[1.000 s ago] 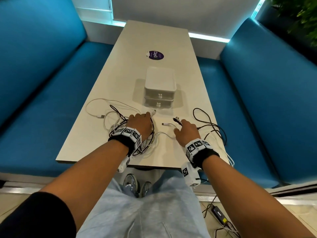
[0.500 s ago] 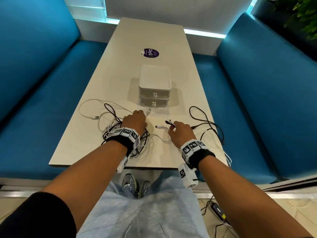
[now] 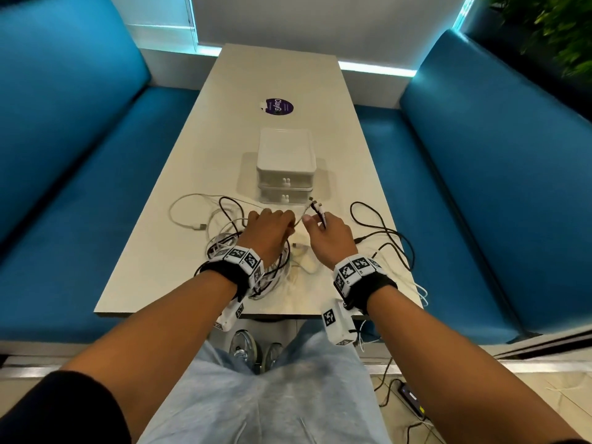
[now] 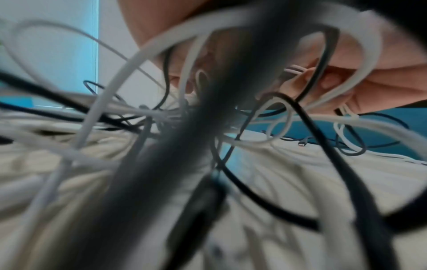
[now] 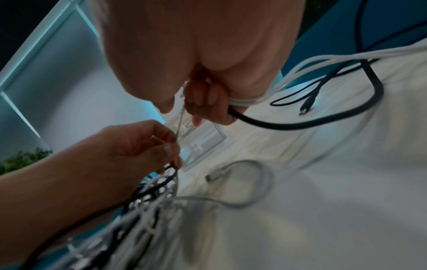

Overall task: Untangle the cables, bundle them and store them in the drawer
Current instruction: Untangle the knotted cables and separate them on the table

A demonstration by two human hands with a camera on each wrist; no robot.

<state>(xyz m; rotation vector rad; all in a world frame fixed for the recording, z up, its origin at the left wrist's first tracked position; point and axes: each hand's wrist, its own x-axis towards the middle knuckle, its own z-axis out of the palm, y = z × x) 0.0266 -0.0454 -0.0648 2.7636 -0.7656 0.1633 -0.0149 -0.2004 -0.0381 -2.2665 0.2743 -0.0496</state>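
A tangle of white and black cables [image 3: 230, 248] lies on the near part of the table [image 3: 179, 238]. My left hand [image 3: 272, 225] is raised over the tangle and pinches a thin white cable [image 5: 179, 126] that runs up to my right hand. My right hand [image 3: 323, 232] grips several cable ends, white and black, whose plugs [image 3: 317, 206] stick up above its fingers. In the right wrist view a black cable [image 5: 300, 124] and white strands loop out of that fist [image 5: 208, 98]. The white two-drawer box [image 3: 285, 168] stands just beyond both hands, its drawers closed.
Loose black cable loops [image 3: 384, 232] spread to the right, and white strands [image 3: 419, 290] hang over the table's right edge. A white loop with a USB plug [image 3: 201, 226] lies left. A purple sticker [image 3: 279, 106] is farther back. Blue benches [image 3: 64, 187] flank the table.
Both hands have risen off the table and come together. The right hand has gathered the cable ends and lifted them; the left hand has taken hold of a thin white cable.
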